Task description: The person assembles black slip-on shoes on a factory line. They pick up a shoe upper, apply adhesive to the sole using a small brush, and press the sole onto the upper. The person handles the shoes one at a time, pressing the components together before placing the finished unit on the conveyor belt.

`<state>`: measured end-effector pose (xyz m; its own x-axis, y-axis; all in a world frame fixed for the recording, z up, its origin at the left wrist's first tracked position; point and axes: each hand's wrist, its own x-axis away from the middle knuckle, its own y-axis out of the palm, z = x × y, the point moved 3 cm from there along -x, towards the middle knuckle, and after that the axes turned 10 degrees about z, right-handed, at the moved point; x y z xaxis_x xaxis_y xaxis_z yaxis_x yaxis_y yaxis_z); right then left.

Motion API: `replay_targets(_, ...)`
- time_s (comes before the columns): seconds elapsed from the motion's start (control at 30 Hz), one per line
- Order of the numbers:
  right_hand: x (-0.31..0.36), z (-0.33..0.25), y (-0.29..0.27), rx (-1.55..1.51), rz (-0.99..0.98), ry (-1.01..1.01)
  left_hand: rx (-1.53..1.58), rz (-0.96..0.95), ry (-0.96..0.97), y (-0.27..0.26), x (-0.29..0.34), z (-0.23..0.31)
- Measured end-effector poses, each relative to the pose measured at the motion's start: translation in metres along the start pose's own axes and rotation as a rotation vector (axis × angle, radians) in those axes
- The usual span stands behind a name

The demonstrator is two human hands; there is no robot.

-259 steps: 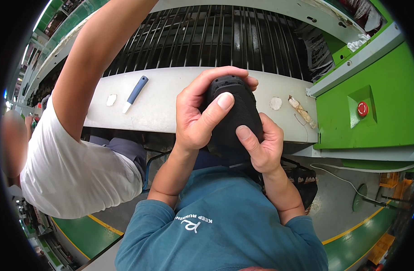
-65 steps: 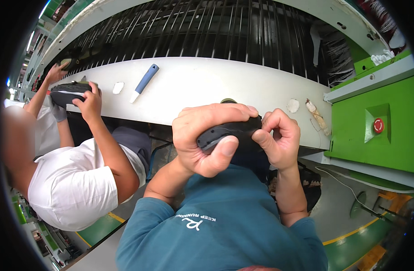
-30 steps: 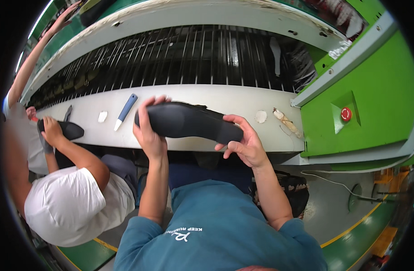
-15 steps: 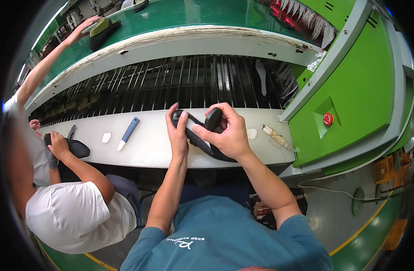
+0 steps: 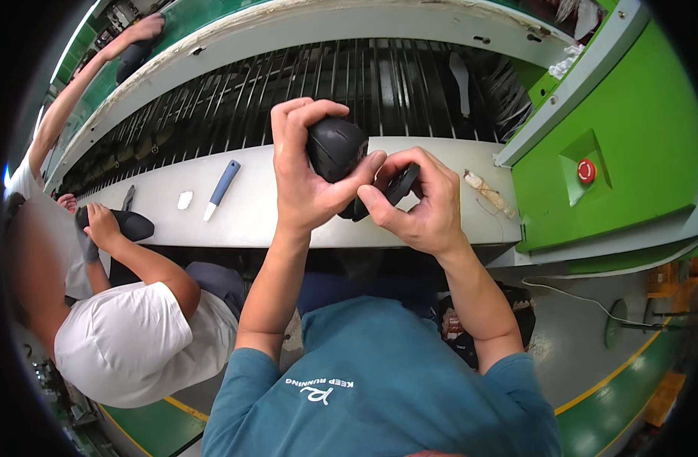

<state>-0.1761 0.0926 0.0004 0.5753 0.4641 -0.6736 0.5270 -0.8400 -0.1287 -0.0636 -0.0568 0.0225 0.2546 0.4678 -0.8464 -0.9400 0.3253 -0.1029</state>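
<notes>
Now black shoe (image 5: pixel 336 150) more end-on

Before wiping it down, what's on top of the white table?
On the white table I see a blue-handled tool, a white piece and a pale bundle. Spots behind your left hand, right hand and black shoe are hidden.

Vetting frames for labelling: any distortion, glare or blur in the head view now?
Head view: white bench bows at its far edge, corners black; head view: pale glare streaks the metal bars; head view: left hand and right hand look fairly crisp, black shoe between them dark; co-worker's hand, upper left, looks softer.
</notes>
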Motion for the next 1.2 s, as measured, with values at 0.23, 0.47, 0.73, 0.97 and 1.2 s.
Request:
replay_targets(0.23, -0.007, 0.003, 0.012, -0.032, 0.069, -0.205, -0.009, 0.001, -0.038, -0.013, -0.005, -0.008)
replay_targets(0.47, -0.008, 0.001, 0.030, -0.007, 0.039, -0.175, -0.007, -0.014, 0.012, -0.019, -0.008, -0.016)
replay_targets(0.73, -0.005, 0.010, 0.056, -0.004, 0.085, -0.142, 0.064, 0.009, -0.141, -0.030, -0.008, -0.049)
replay_targets(0.97, -0.013, 0.017, 0.085, 0.197, 0.103, -0.239, 0.205, 0.052, -0.341, -0.030, 0.006, -0.100)
replay_targets(1.2, -0.009, 0.026, 0.092, 0.143, 0.058, -0.125, 0.311, 0.147, -0.502, -0.020, 0.017, -0.111)
